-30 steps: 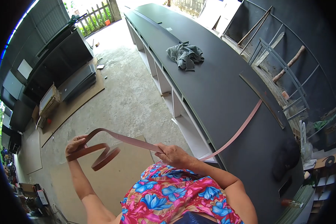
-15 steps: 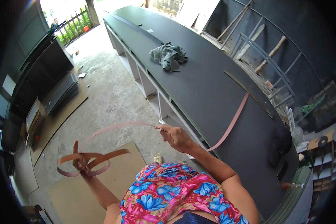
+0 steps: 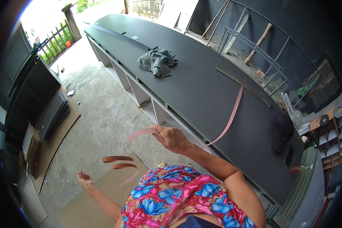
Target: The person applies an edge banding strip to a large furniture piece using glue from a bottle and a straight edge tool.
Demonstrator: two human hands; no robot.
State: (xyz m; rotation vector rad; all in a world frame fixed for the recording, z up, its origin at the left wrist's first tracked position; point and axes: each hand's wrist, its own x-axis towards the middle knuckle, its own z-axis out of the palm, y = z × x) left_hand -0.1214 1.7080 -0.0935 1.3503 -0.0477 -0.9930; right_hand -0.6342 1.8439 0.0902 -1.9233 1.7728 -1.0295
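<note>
Far left, on the floor: dark panels point(image 3: 55, 116), stacked flat on a board, well apart from the hands. Next, left hand point(image 3: 84, 180): empty, low over the floor, fingers loosely curled and slightly apart, nearest the strip's loose coils. Strip point(image 3: 116, 159), pink one face, brown the other: coils hanging in mid-air, presumably left slack to unwind without kinking. Grey cloth point(image 3: 157, 62): crumpled on the table point(image 3: 190, 85), beyond the strip's run and not obstructing it. Right hand point(image 3: 173, 140): fingers clamped on the strip, seemingly to carry its weight between coils and table; the forearm hides part of its course. From there the strip curves over the table's near edge to a narrow bar point(image 3: 252, 93), perhaps a weight or stop; whether it pins the end, cannot tell. Far right: dark cap point(image 3: 282, 131), phone point(image 3: 289, 156), bottle point(image 3: 304, 167), all beside the strip's path, none touching it.
</note>
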